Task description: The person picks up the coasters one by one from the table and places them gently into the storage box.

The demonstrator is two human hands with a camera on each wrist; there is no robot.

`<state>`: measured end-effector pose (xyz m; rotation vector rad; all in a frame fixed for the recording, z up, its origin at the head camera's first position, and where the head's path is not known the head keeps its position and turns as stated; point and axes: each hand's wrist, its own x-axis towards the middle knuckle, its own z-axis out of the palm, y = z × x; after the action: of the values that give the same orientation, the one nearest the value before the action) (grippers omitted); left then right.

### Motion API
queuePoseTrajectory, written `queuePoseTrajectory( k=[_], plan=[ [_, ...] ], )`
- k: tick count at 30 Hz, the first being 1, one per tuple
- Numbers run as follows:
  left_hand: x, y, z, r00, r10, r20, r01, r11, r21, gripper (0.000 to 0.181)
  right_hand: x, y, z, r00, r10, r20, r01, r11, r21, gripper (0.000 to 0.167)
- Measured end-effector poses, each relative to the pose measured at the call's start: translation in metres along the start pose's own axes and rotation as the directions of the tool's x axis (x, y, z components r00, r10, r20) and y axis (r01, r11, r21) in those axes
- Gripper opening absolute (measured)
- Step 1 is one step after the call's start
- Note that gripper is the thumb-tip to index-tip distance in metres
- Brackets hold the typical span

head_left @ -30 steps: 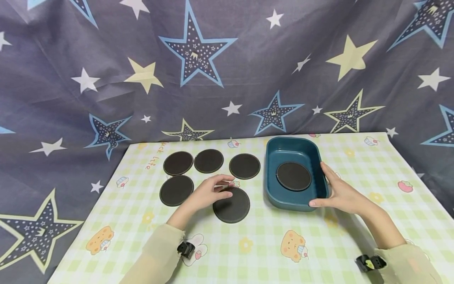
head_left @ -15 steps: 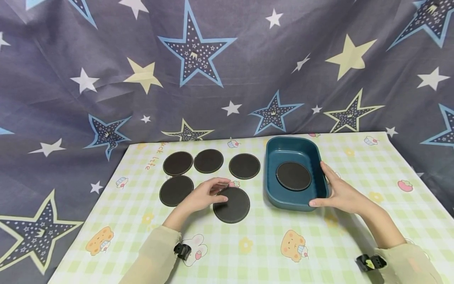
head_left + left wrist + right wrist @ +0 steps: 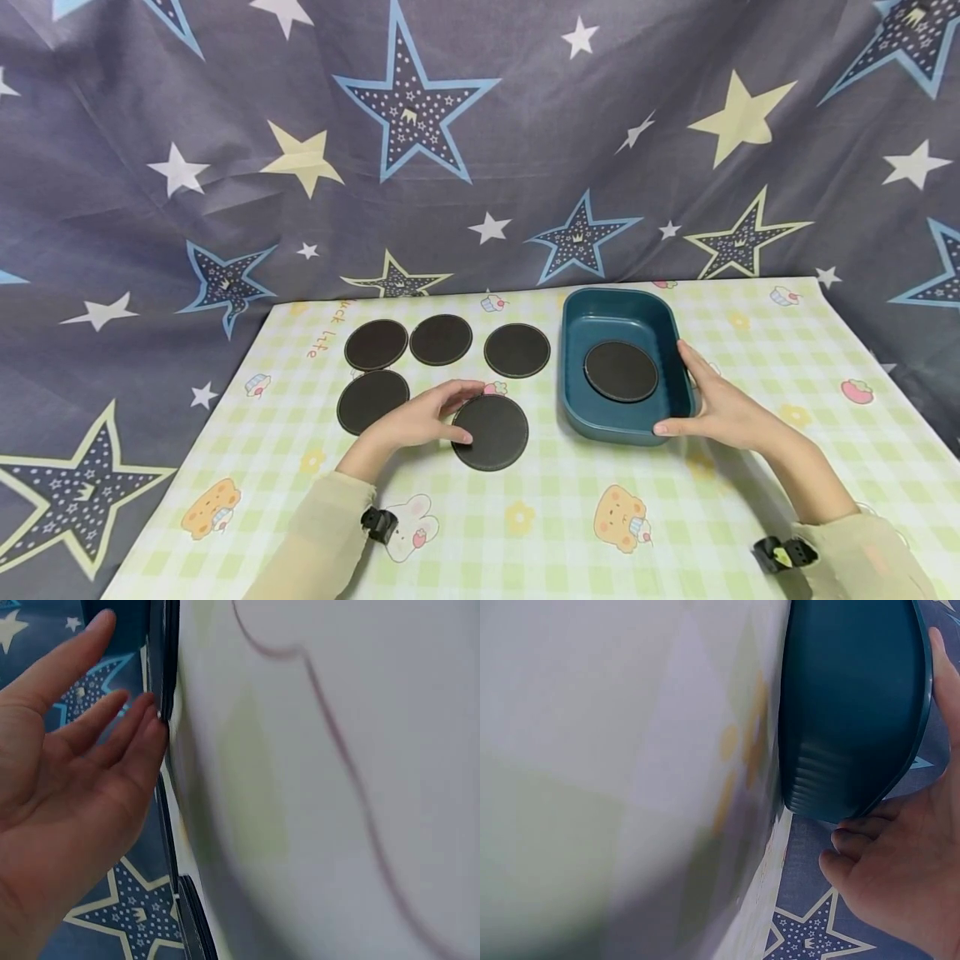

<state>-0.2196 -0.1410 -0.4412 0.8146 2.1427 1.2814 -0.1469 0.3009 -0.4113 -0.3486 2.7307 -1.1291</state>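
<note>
A round black coaster (image 3: 497, 433) with a stitched edge lies flat on the table. Beside it is my left hand (image 3: 418, 415), thumb over its left part and the other fingers relaxed near its far edge. In the left wrist view that hand (image 3: 82, 780) has its thumb apart, with fingertips low by the coasters' edges. My right hand (image 3: 723, 408) grips the right side of a dark teal rectangular box (image 3: 573, 417), thumb at the near corner and fingers along the side. Inside the box lies another black coaster (image 3: 621, 372). The right wrist view shows the hand (image 3: 907, 862) against the box wall (image 3: 847, 712).
Several more black coasters lie left of the box, including one on the left (image 3: 373, 402) and one near the box (image 3: 517, 351). A checked cloth (image 3: 555, 533) covers the table. Behind its far edge hangs a grey star-patterned curtain (image 3: 510, 100).
My left hand has drawn back leftward and slightly nearer, its thumb sliding from the coaster's upper middle to its left part. The coasters, the box and my right hand stay in place.
</note>
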Motion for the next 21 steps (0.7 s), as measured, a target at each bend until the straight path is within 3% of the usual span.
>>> queuePoseTrajectory(
  k=[9, 21],
  plan=[
    [-0.0041, -0.0028, -0.0073, 0.995, 0.039, 0.096, -0.048, 0.995, 0.092, 0.085, 0.0002, 0.0001, 0.0002, 1.0, 0.001, 0.0, -0.001, 1.0, -0.006, 0.128],
    [-0.004, -0.002, -0.0042, 0.986, 0.071, 0.15, -0.087, 0.991, 0.104, 0.096, -0.0001, 0.0002, -0.0001, 1.0, 0.01, 0.004, -0.01, 1.0, -0.008, 0.128]
  ],
)
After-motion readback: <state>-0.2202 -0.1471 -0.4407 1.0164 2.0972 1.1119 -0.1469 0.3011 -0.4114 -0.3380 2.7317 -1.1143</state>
